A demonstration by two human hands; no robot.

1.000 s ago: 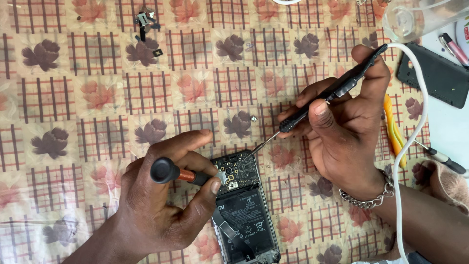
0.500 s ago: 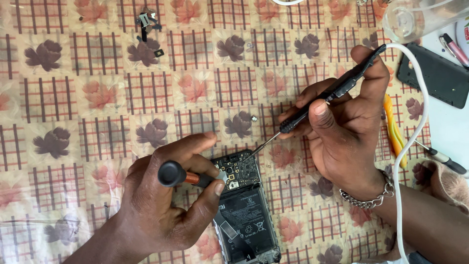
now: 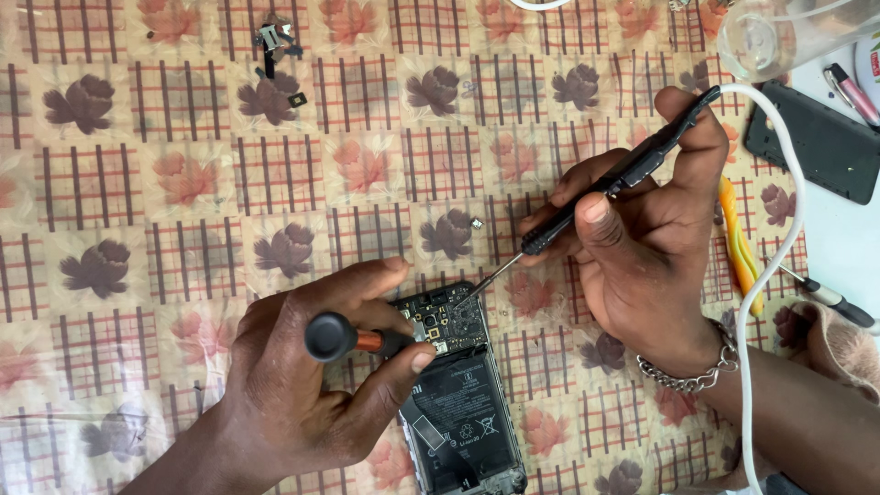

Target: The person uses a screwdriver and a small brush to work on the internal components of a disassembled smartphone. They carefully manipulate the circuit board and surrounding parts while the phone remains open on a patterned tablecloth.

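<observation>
On flowered tablecloth (image 3: 183, 183) | left hand (image 3: 302, 394) clenched on screwdriver (image 3: 344, 337), steadying opened phone (image 3: 463, 403) low at centre | phone judged light, stiff, fragile; best gripped by edges | right hand (image 3: 655, 266) grasping corded soldering iron (image 3: 596, 197), tip on board.

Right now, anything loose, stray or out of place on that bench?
Yes: a tiny loose part lies alone on the patterned cloth above the opened phone, and small removed parts are scattered at top left. Nothing spilled.
</observation>
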